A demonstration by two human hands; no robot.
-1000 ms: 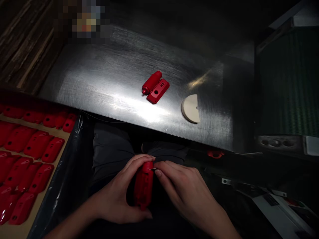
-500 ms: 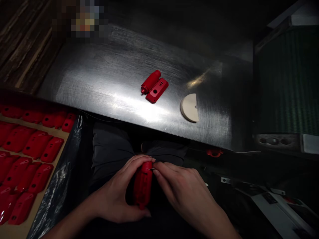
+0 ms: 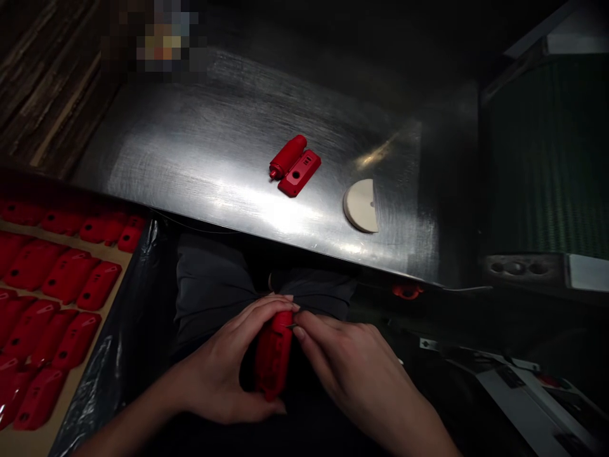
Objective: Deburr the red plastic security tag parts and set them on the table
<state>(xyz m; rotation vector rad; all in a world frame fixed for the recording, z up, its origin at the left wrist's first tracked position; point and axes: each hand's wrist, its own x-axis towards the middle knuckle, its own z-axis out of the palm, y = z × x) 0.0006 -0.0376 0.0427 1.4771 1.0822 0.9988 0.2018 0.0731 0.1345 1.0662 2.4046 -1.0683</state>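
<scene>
From the head camera, the left hand is closed around a red plastic casing, held upright over the person's lap, with its top end near the fingertips. The right hand pinches a thin metal pin, whose tip is right at the casing's top end. Beyond the hands, a steel table bears a red cylinder lying beside a flat red piece, with a cream half-disc further right. To the left, many red covers lie in rows on a cardboard tray.
</scene>
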